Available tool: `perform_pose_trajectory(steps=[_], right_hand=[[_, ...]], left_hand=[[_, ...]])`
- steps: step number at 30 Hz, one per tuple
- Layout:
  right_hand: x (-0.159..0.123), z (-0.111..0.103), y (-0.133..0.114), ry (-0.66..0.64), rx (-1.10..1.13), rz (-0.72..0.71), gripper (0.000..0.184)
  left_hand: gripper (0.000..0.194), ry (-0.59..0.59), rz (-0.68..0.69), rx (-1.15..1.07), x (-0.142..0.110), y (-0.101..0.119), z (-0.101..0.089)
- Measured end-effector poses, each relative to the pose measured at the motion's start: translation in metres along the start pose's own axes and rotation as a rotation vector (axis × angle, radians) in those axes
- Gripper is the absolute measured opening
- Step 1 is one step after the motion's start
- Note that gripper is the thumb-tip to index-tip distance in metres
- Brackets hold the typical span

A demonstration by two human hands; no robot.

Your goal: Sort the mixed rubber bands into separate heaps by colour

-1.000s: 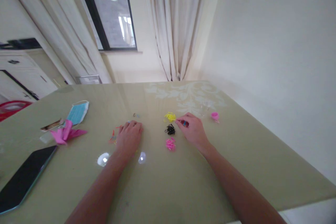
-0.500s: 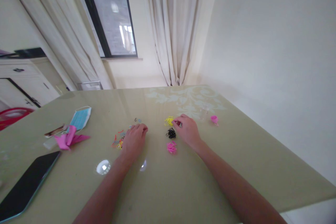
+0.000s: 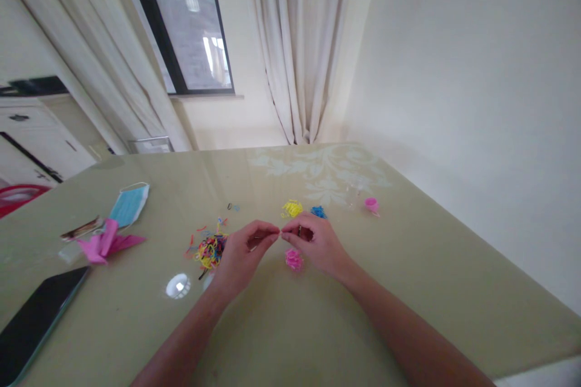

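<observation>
My left hand (image 3: 245, 254) and my right hand (image 3: 316, 243) meet at their fingertips above the table. Both are pinched closed; whatever lies between the fingers is too small to make out. Left of my left hand is a mixed heap of small coloured rubber bands (image 3: 209, 252), partly covered by that hand. Around my right hand lie sorted piles: yellow bands (image 3: 293, 208) and blue bands (image 3: 318, 211) beyond it, pink bands (image 3: 294, 259) just below its fingers. The black pile is hidden behind the right hand.
At the left lie a dark-screened tablet or phone (image 3: 39, 314), a pink folded paper piece (image 3: 109, 243) and a blue face mask (image 3: 130, 205). A small pink cup-shaped item (image 3: 371, 204) sits at right. A few stray bands (image 3: 230, 207) lie farther back.
My left hand has moved right, off the mixed heap, uncovering more of it. My right hand has come left and nearer, away from the yellow pile, revealing the blue pile and covering the black one.
</observation>
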State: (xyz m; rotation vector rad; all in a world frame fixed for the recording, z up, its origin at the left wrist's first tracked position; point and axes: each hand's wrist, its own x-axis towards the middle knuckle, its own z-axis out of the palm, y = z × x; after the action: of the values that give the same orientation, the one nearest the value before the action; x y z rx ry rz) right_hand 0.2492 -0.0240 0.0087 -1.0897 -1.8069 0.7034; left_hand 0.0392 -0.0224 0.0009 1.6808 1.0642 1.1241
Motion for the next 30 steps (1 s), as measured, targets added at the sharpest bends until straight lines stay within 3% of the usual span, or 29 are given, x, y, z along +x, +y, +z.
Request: perform_pose_trajectory(steps=[7,13,18,30], right_hand=[[-0.002,-0.002,-0.009,-0.022,-0.016,-0.025,0.004],[-0.002,-0.003,-0.017,0.034,-0.015,0.049,0.007],[-0.002,-0.005,-0.016,-0.002,0.034,0.106,0.008],[0.001,-0.013,-0.018,-0.024,0.025,0.045,0.014]], left_hand=[[0.018,0.005,0.024,0.004,-0.003,0.004,0.0],[0.018,0.017,0.034,-0.006,-0.005,0.004,0.001],[0.019,0.049,0.04,0.022,-0.005,0.005,0.001],[0.02,0.047,0.038,0.023,-0.004,0.002,-0.001]])
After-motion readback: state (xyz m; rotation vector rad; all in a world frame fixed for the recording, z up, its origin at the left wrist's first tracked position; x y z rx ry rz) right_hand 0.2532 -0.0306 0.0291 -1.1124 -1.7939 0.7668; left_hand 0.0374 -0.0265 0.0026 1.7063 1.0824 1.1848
